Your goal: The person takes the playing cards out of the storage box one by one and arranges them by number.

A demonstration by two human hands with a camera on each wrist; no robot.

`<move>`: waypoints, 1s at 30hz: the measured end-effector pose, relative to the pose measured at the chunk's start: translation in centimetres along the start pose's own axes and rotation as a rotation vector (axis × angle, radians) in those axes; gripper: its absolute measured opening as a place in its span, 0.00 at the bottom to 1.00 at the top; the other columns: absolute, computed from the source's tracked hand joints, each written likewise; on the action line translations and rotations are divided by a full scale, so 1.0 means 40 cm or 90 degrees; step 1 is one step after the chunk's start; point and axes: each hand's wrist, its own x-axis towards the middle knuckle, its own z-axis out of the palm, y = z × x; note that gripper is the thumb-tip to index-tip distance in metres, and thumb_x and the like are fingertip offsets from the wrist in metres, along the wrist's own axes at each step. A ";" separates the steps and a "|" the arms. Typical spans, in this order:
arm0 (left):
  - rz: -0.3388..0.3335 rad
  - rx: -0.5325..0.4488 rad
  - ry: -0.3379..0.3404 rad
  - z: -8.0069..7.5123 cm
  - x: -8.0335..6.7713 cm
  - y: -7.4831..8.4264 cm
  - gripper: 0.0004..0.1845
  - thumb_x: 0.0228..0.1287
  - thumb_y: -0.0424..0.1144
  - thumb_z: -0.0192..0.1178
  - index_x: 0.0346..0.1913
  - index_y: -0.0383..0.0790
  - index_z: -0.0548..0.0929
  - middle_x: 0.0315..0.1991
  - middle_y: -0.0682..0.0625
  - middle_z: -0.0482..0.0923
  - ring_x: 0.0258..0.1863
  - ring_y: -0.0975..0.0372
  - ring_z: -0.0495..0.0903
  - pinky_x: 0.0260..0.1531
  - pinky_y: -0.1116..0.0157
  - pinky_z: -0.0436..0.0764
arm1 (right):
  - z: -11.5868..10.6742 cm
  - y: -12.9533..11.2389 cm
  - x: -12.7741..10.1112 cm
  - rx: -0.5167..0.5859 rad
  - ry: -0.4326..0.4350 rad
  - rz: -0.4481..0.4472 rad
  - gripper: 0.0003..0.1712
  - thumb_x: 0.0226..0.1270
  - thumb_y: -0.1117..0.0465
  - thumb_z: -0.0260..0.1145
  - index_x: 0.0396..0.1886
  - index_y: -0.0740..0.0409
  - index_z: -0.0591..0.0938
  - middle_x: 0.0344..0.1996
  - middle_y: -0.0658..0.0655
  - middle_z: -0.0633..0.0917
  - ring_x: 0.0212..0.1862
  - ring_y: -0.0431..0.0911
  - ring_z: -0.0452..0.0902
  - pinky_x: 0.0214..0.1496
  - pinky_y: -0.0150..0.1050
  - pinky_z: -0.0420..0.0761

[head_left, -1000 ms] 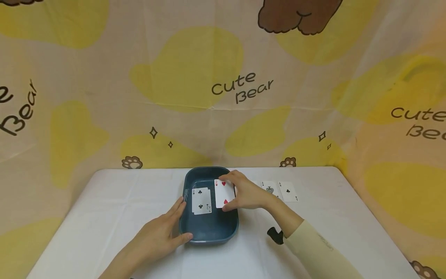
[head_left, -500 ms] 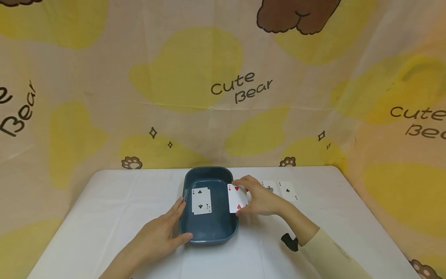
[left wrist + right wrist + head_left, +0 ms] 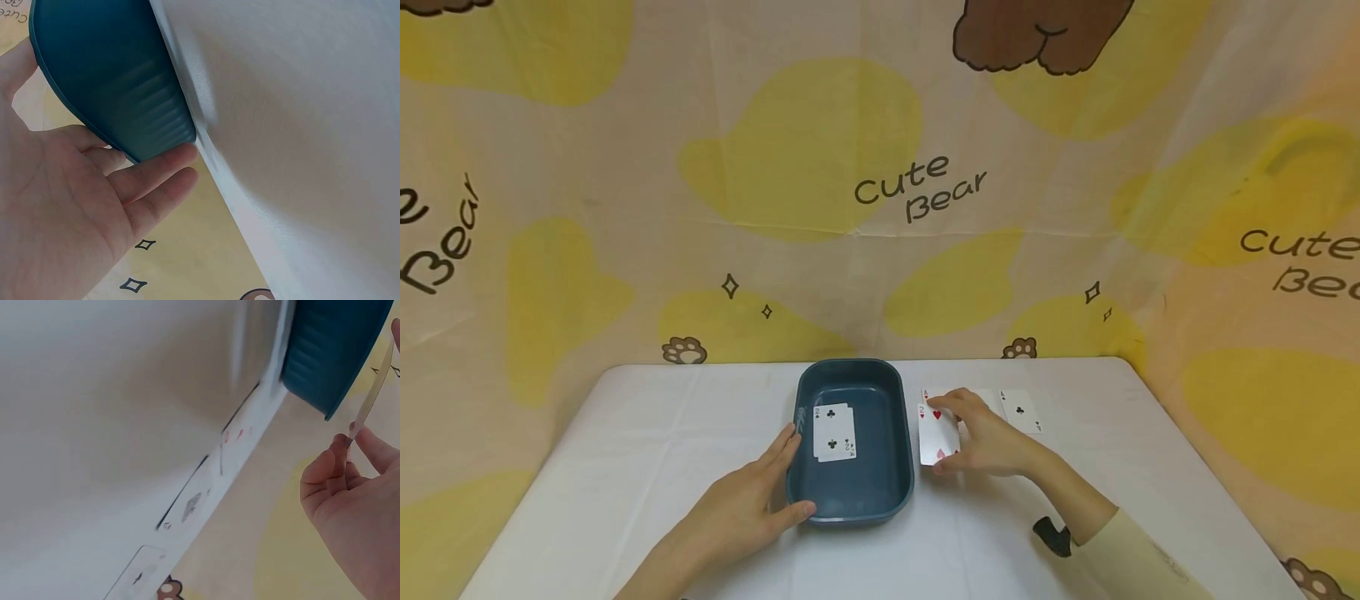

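A dark blue tray [image 3: 857,492] stands mid-table with a two of clubs [image 3: 833,432] lying face up inside it. My left hand [image 3: 758,493] rests against the tray's left front corner, fingers straight along the wall and thumb on the front rim. In the left wrist view the left hand's fingers [image 3: 156,178] touch the tray's wall [image 3: 112,69]. My right hand [image 3: 983,437] pinches a two of hearts [image 3: 934,437] just right of the tray, low over the table. In the right wrist view that card's edge [image 3: 372,394] shows between my right hand's fingertips [image 3: 340,459].
The white table [image 3: 625,467] carries more face-up cards at the back right: an ace of clubs [image 3: 1021,412], and a red card's corner [image 3: 926,393] peeking out behind the held card. A patterned bear cloth [image 3: 880,192] hangs behind the table.
My right hand has carried the two of hearts from over the tray's right side out to the right, past the rim, and lower toward the table. The left hand and tray stayed still.
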 end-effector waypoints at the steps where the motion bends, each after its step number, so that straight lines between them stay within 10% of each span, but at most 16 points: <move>1: -0.001 0.000 0.000 0.001 0.000 0.000 0.55 0.63 0.69 0.66 0.84 0.45 0.57 0.85 0.53 0.49 0.69 0.45 0.76 0.60 0.41 0.79 | 0.001 0.006 -0.003 -0.001 -0.001 0.001 0.51 0.50 0.50 0.86 0.74 0.57 0.74 0.61 0.53 0.75 0.62 0.52 0.70 0.64 0.57 0.76; 30: 0.002 -0.001 0.004 0.001 -0.002 -0.001 0.54 0.64 0.70 0.65 0.84 0.45 0.58 0.85 0.54 0.49 0.68 0.44 0.77 0.60 0.40 0.78 | 0.041 0.073 -0.020 -0.044 -0.056 0.047 0.50 0.45 0.48 0.86 0.69 0.58 0.78 0.56 0.54 0.77 0.56 0.49 0.70 0.59 0.53 0.77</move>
